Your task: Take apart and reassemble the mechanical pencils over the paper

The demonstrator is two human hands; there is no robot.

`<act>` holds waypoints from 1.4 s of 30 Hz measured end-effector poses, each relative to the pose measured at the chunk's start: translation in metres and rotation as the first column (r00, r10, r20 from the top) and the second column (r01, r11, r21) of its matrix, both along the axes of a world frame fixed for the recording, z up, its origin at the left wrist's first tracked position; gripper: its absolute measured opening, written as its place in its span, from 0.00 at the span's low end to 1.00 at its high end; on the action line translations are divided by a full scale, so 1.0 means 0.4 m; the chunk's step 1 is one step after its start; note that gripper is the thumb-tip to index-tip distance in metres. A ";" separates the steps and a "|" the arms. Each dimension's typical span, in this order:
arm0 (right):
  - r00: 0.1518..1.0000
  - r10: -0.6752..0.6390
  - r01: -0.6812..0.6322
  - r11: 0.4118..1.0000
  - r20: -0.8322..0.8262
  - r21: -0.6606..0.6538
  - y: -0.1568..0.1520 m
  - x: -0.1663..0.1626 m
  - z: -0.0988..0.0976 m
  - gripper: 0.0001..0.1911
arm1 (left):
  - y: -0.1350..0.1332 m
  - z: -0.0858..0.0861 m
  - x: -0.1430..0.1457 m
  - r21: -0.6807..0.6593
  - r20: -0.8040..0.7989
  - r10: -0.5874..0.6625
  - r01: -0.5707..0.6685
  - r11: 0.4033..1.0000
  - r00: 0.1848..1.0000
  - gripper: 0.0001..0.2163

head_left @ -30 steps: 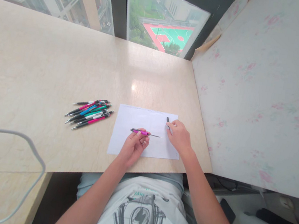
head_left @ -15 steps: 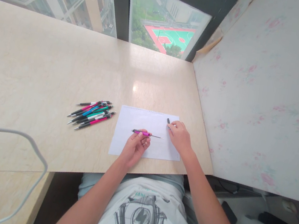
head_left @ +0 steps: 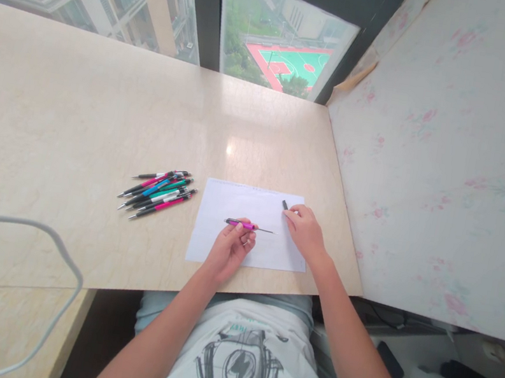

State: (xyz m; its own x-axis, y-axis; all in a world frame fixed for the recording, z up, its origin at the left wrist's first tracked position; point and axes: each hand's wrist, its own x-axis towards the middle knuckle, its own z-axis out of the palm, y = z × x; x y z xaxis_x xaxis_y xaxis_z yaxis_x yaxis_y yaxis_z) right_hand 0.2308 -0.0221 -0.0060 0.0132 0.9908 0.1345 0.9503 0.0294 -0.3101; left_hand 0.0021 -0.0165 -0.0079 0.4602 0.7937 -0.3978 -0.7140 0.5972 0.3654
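Over a white sheet of paper, my left hand pinches the purple barrel of a ballpoint pen. The pen lies sideways, and its thin bare refill sticks out to the right. Near the paper's right side, my right hand has its fingers closed on a short black pen grip, whose dark end shows above the fingertips. The grip section is apart from the pen's barrel.
A loose pile of several pens in pink, blue, green, white and black lies left of the paper. A grey cable loops over the desk at lower left. A papered wall borders the right, windows the back.
Both hands keep nearly the same pose, with the pen and the black grip still apart. The whole view has shifted slightly.
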 end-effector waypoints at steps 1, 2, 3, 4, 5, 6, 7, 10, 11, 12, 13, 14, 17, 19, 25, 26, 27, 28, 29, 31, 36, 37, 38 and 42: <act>1.000 0.006 -0.006 1.000 -0.020 0.009 -0.001 0.002 -0.004 0.16 | 0.000 0.000 0.000 0.001 -0.002 0.002 -0.002 1.000 1.000 0.11; 0.999 0.013 -0.012 1.000 -0.038 0.019 -0.002 0.004 -0.008 0.15 | 0.000 -0.001 0.000 0.002 -0.002 0.002 -0.002 1.000 1.000 0.11; 0.998 0.019 -0.017 0.999 -0.056 0.031 -0.004 0.007 -0.013 0.15 | 0.000 -0.002 0.000 0.003 -0.001 0.001 -0.001 1.000 1.000 0.11; 0.997 0.023 -0.019 0.999 -0.074 0.047 -0.004 0.009 -0.017 0.15 | 0.000 -0.004 0.000 0.006 0.000 0.000 0.000 1.000 1.000 0.12; 0.995 0.026 -0.020 0.998 -0.092 0.067 -0.005 0.010 -0.021 0.15 | 0.000 -0.005 0.000 0.009 0.002 -0.002 0.002 1.000 1.000 0.12; 0.993 0.027 -0.017 0.996 -0.112 0.091 -0.005 0.011 -0.024 0.15 | 0.000 -0.006 0.000 0.012 0.004 -0.005 0.005 1.000 1.000 0.12; 0.990 0.027 -0.011 0.993 -0.137 0.117 -0.005 0.011 -0.025 0.15 | 0.000 -0.007 0.000 0.016 0.004 -0.008 0.008 1.000 1.000 0.12; 0.967 -0.006 0.055 0.981 -0.256 0.184 -0.007 0.000 -0.014 0.15 | 0.000 -0.007 0.001 0.018 -0.001 -0.018 0.018 1.000 1.000 0.12; 0.948 -0.034 0.099 0.977 -0.315 0.191 -0.010 -0.008 -0.006 0.14 | 0.000 -0.007 0.001 0.016 -0.005 -0.019 0.019 1.000 1.000 0.12; 0.919 -0.071 0.154 0.971 -0.388 0.185 -0.014 -0.018 0.003 0.14 | 0.000 -0.005 0.001 0.015 -0.009 -0.017 0.018 1.000 1.000 0.12; 0.875 -0.112 0.211 0.964 -0.470 0.163 -0.020 -0.030 0.014 0.14 | 0.000 -0.004 0.002 0.013 -0.013 -0.015 0.015 1.000 1.000 0.12; 0.815 -0.150 0.265 0.955 -0.560 0.130 -0.027 -0.044 0.025 0.14 | 0.000 -0.003 0.002 0.012 -0.017 -0.011 0.012 1.000 1.000 0.12; 0.561 -0.236 0.367 0.930 -0.794 -0.018 -0.059 -0.090 0.059 0.15 | 0.000 -0.001 0.002 0.008 -0.026 -0.013 0.013 1.000 1.000 0.13; 0.423 -0.235 0.374 0.925 -0.875 -0.067 -0.084 -0.117 0.078 0.14 | -0.001 -0.001 0.002 0.007 -0.031 -0.021 0.022 1.000 0.999 0.13; 0.278 -0.197 0.356 0.930 -0.940 -0.090 -0.136 -0.156 0.124 0.11 | 0.000 0.000 0.003 0.007 -0.041 -0.022 0.022 1.000 0.999 0.13; 0.279 -0.194 0.359 0.930 -0.941 -0.085 -0.139 -0.158 0.130 0.10 | 0.001 0.000 0.003 0.008 -0.041 -0.020 0.021 1.000 0.999 0.13; 0.285 -0.192 0.361 0.929 -0.939 -0.081 -0.140 -0.159 0.136 0.10 | 0.000 0.000 0.003 0.010 -0.041 -0.020 0.020 1.000 0.999 0.13; 0.295 -0.193 0.362 0.929 -0.936 -0.078 -0.141 -0.160 0.139 0.10 | 0.000 0.000 0.003 0.012 -0.042 -0.019 0.019 1.000 0.999 0.13; 0.307 -0.196 0.360 0.930 -0.931 -0.077 -0.141 -0.162 0.142 0.09 | 0.000 -0.001 0.003 0.014 -0.042 -0.020 0.021 1.000 0.999 0.13; 0.333 -0.207 0.346 0.934 -0.920 -0.085 -0.140 -0.166 0.140 0.09 | 0.000 -0.002 0.003 0.019 -0.043 -0.022 0.023 1.000 0.999 0.13; 0.412 -0.206 0.309 0.948 -0.887 -0.076 -0.141 -0.181 0.122 0.10 | -0.001 -0.003 0.002 0.038 -0.046 -0.025 0.027 0.999 0.999 0.13; 0.423 -0.204 0.305 0.950 -0.883 -0.073 -0.142 -0.184 0.120 0.10 | -0.001 -0.003 0.001 0.041 -0.050 -0.030 0.032 0.999 0.998 0.13; 0.430 -0.203 0.302 0.951 -0.880 -0.072 -0.142 -0.186 0.118 0.10 | -0.002 -0.002 0.001 0.047 -0.053 -0.035 0.038 0.998 0.998 0.13; 0.464 -0.208 0.304 0.950 -0.861 -0.066 -0.141 -0.193 0.115 0.11 | -0.003 0.000 0.001 0.074 -0.067 -0.054 0.059 0.996 0.996 0.12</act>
State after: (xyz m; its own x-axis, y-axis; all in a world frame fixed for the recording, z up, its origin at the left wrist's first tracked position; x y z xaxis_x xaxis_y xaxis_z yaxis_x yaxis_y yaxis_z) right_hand 0.1538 -0.0787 0.0399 0.4191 0.9079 -0.0088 0.1922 -0.0981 -0.9764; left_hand 0.0025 -0.0177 -0.0077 0.4804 0.7964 -0.3675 -0.6535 0.6045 0.4555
